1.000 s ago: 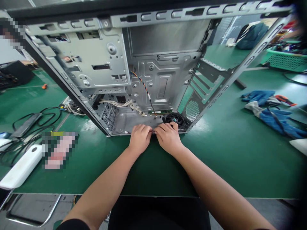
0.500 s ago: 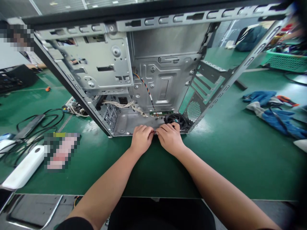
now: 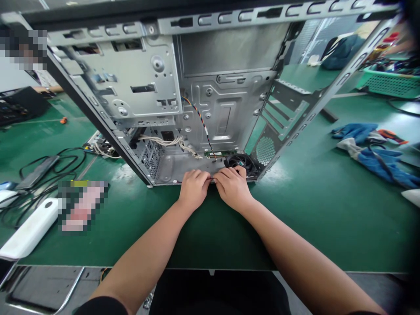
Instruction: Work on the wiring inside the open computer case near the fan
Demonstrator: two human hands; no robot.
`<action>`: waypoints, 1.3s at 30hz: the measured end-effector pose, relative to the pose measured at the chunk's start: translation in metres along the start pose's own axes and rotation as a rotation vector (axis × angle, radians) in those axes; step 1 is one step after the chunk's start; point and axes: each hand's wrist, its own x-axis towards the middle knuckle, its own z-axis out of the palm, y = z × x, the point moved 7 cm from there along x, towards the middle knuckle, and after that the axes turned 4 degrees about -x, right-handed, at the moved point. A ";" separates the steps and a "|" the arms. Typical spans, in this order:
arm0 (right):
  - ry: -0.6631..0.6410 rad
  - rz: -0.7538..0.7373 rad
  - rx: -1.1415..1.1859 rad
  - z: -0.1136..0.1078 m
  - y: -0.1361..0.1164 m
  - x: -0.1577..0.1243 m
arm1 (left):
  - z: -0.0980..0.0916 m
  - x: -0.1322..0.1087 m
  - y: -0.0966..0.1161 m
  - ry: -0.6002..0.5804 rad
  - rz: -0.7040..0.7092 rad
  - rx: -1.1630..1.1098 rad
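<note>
An open metal computer case (image 3: pixel 229 100) stands upright on the table in front of me. At its lower front edge, my left hand (image 3: pixel 194 189) and my right hand (image 3: pixel 233 188) meet with bent fingers and pinched tips. Between the fingertips shows a short piece of thin dark wire (image 3: pixel 211 178), mostly hidden. Just behind my right hand sits a round black cooling fan (image 3: pixel 243 162). White cables (image 3: pixel 164 141) and a multicoloured braided cable (image 3: pixel 198 114) hang inside the case, near a green memory module (image 3: pixel 223 154).
Left of the case lie black cords with an adapter (image 3: pixel 39 173), a white power strip (image 3: pixel 31 229) and a blurred-out item (image 3: pixel 83 205). At right are blue gloves (image 3: pixel 377 155), an orange-handled tool (image 3: pixel 392 136) and a green basket (image 3: pixel 390 82). A circuit board (image 3: pixel 101 145) rests behind the case's left side.
The view has shifted very slightly. Both hands stay pinched at the same spot on the case's lower edge.
</note>
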 end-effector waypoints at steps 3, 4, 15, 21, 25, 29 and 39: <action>0.000 -0.001 -0.001 -0.001 0.000 0.000 | -0.001 0.001 0.001 -0.018 -0.007 0.023; -0.003 -0.002 -0.004 -0.001 -0.001 0.001 | -0.001 0.002 0.001 -0.022 -0.009 0.028; -0.025 -0.011 -0.014 0.001 -0.001 0.000 | 0.002 0.000 -0.001 0.011 -0.017 -0.023; -0.029 -0.008 -0.030 0.000 -0.002 0.002 | 0.001 0.001 -0.002 0.008 -0.045 -0.054; -0.035 0.004 -0.039 0.000 -0.002 0.003 | 0.001 0.002 -0.002 -0.001 -0.058 -0.075; -0.058 0.020 -0.053 0.001 -0.002 0.004 | 0.004 0.003 -0.004 -0.008 -0.065 -0.082; -0.042 0.062 -0.040 0.001 0.002 0.002 | 0.002 0.009 -0.003 -0.053 -0.018 0.004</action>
